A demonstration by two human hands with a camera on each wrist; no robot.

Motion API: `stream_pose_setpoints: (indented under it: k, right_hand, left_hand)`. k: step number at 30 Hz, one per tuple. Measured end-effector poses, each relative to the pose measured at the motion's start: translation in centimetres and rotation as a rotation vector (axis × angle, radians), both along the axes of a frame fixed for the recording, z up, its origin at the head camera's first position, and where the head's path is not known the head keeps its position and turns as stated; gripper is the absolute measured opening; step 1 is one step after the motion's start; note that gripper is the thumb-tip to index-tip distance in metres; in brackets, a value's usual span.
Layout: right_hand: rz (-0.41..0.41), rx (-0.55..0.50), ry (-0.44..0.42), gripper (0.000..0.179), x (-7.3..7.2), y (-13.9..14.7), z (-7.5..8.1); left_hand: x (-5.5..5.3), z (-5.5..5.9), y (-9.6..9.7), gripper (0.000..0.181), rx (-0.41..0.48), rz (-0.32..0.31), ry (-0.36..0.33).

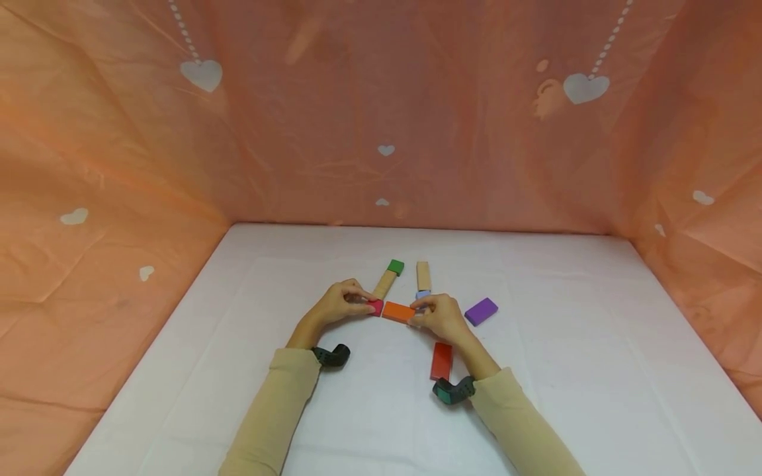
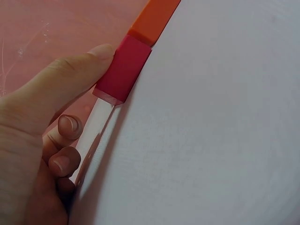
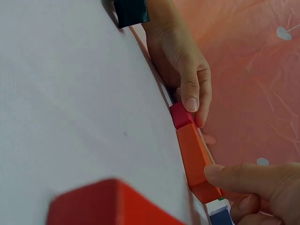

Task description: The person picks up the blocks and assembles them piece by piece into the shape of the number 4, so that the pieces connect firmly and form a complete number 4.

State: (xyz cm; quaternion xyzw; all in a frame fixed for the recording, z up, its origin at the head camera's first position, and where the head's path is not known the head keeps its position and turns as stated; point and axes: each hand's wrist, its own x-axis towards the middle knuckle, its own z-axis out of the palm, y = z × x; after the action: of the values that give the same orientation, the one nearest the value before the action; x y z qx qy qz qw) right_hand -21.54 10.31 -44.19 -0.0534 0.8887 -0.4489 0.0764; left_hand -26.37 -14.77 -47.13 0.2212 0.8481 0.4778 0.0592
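Note:
My left hand [image 1: 340, 304] pinches a small crimson block [image 1: 376, 307] between thumb and forefinger. Against that block's right end lies an orange block [image 1: 397, 312], held at its own right end by the thumb and forefinger of my right hand [image 1: 440, 316]. The left wrist view shows the left thumb along one edge of the crimson block [image 2: 123, 70], with the other fingers curled below. In the right wrist view the right thumb presses the side of the orange block [image 3: 192, 157]; the right forefinger is mostly hidden there.
Beyond the hands, a plain wooden block [image 1: 385, 284] meets a green block [image 1: 395, 267], and another wooden block [image 1: 423, 275] meets a light blue one [image 1: 423, 295]. A purple block [image 1: 481, 311] lies to the right. Beside the right forearm is a red block [image 1: 441, 361].

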Motion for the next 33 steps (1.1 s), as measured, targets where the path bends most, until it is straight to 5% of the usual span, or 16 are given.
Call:
stream_pose_setpoints:
  k: [33]
  right_hand:
    - [0.017,0.038,0.047,0.027,-0.06,-0.27,-0.29]
  left_hand:
    - [0.20,-0.08,0.12,0.024,0.016,0.003,0.007]
